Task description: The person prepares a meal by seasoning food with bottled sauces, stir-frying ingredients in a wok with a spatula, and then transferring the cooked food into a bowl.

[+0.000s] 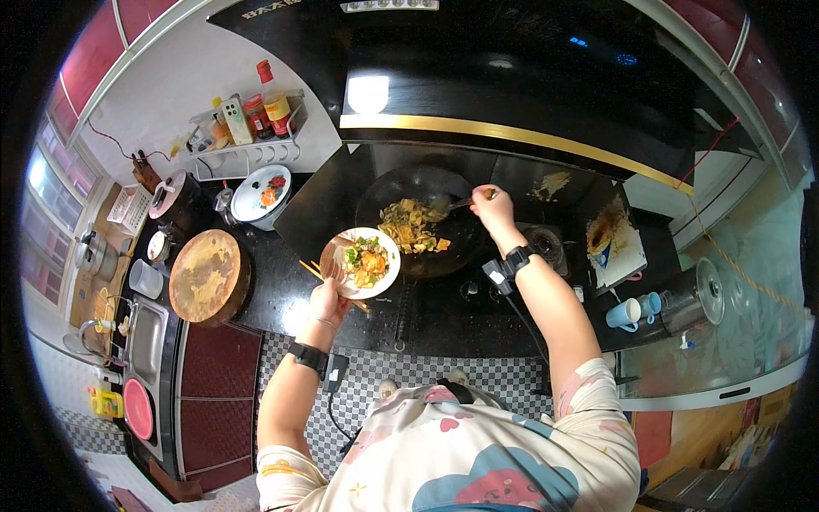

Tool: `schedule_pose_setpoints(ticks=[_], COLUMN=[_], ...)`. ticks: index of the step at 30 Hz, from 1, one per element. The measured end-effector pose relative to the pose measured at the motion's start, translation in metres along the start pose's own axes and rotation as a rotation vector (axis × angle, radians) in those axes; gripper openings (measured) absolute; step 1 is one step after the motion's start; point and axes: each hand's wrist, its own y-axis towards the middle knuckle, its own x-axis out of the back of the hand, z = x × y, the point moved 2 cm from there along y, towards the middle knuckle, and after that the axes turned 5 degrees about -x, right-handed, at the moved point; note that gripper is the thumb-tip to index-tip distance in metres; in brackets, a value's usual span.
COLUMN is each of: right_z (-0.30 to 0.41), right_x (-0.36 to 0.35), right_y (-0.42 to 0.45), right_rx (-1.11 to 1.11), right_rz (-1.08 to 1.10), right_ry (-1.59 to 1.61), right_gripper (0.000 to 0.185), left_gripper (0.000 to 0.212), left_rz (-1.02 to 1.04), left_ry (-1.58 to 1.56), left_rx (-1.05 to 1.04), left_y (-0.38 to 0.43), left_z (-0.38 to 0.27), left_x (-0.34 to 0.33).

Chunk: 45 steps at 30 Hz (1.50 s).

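Note:
My left hand [329, 303] grips the near rim of a white plate [334, 251], tilted beside the wok. Cooked food with green pieces [368, 264] lies on the plate's right part. A pair of wooden chopsticks [312, 269] pokes out from beneath the plate. In my right hand [492, 208] is the handle of a cooking spatula [462, 203], whose head rests at the food in the wok. The dark wok [448, 256] sits on the stove and holds browned chunks with greens [409, 224]. Its long handle [403, 313] points toward me.
A round wooden chopping board [206, 275] and a lidded enamel pot [261, 195] stand on the left, near the sink [147, 339]. Above hangs the range hood [512, 77]. A second burner [544, 246] and blue mugs [624, 313] are on the right.

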Motion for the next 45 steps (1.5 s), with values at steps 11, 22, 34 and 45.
schedule_pose_setpoints(ticks=[11,22,34,45], right_z=[-0.003,0.018,-0.116,-0.087], right_x=[-0.021,0.077,-0.012,0.025], right_y=[-0.06,0.032,-0.034,-0.05], right_rx=[0.721,-0.108,-0.543,-0.473], right_rz=[0.568,0.147,0.209,0.154], right_ry=[-0.503,-0.158,0.991,1.05], right_gripper=[0.022,0.016,0.016,0.013], left_gripper=[0.019,0.028,0.028,0.027], left_rz=[-0.09,-0.022,0.056,0.024], left_ry=[0.04,-0.058,-0.131,-0.083], left_rx=[-0.063,-0.148,-0.218,-0.127], left_y=[0.004,-0.014,-0.019,-0.008], left_z=[0.019,0.025,0.017,-0.001], left_x=[0.041,0.034,0.031,-0.025])
